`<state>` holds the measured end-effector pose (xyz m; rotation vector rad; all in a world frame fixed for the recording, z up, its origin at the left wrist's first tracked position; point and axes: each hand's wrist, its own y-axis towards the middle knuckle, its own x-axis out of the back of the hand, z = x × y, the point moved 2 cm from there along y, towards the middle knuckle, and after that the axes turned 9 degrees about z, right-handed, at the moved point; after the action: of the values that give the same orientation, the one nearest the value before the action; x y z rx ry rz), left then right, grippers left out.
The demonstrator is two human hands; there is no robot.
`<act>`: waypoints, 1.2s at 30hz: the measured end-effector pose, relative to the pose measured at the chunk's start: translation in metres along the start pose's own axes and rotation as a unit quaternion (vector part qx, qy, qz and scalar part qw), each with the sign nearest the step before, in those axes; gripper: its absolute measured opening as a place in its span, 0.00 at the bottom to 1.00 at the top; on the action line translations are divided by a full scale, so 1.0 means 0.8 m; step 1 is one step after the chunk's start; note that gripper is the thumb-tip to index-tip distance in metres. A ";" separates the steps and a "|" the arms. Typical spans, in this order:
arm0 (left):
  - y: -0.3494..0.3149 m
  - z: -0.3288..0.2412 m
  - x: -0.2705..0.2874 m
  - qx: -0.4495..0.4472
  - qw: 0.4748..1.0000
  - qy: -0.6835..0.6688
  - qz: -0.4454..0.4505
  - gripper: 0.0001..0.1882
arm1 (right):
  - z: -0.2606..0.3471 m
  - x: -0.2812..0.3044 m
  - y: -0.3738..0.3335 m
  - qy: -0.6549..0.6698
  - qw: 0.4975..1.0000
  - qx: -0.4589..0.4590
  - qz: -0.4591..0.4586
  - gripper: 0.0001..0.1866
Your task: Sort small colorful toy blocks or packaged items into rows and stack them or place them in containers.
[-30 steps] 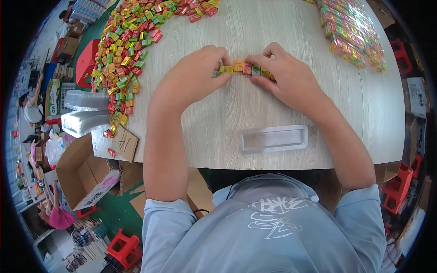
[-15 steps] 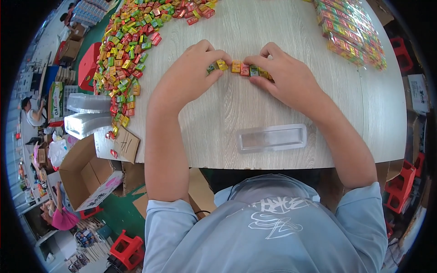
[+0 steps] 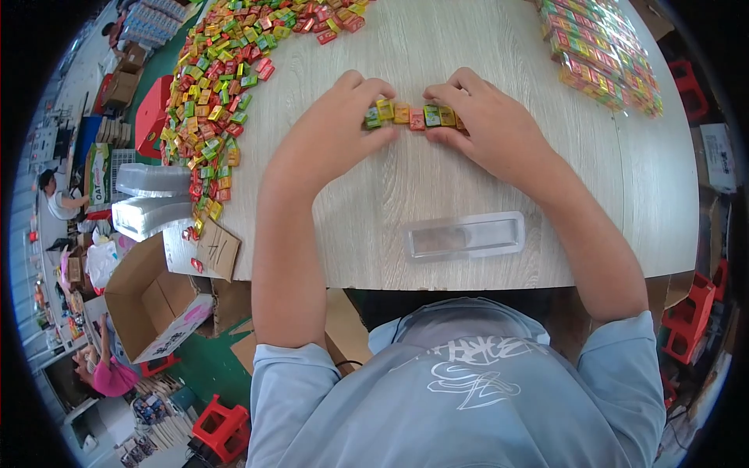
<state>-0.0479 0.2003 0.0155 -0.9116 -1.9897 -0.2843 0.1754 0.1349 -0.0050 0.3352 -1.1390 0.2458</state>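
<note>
Between my hands a short row of small wrapped candies (image 3: 417, 119), in green, yellow, orange and red, lies across the table. My left hand (image 3: 331, 129) curls around its left end, thumb below and index finger above a green and a yellow piece. Around the right end, my right hand (image 3: 495, 125) has thumb and fingers closed over several pieces, partly hiding them. Nearer to me, a clear plastic tray (image 3: 466, 255) lies with nothing in it.
A large heap of loose candies (image 3: 214, 97) covers the far left of the table. Beside it are stacked clear trays (image 3: 148, 214) and a cardboard piece (image 3: 217, 248). Filled clear packs (image 3: 597, 58) lie far right. An open carton (image 3: 152, 300) stands left, below table height.
The candies at the left end have shifted slightly and the row is closer together. My left thumb has moved a little lower and to the right; the right hand barely moved.
</note>
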 end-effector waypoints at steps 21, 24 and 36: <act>0.002 -0.041 -0.021 -0.041 0.990 0.129 -0.038 0.14 | 0.000 0.001 -0.008 0.010 1.000 0.013 -0.024 0.16; -0.007 -0.048 -0.032 -0.044 0.988 0.127 -0.074 0.14 | 0.000 0.004 -0.012 0.016 1.000 0.019 -0.010 0.16; -0.081 -0.115 -0.046 -0.084 0.982 0.065 -0.157 0.16 | 0.045 0.066 -0.090 0.022 0.999 0.035 0.012 0.16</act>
<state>-0.0223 0.0886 0.0475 -0.6590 -2.0051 -0.6824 0.1917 0.0560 0.0474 0.3770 -1.0930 0.3141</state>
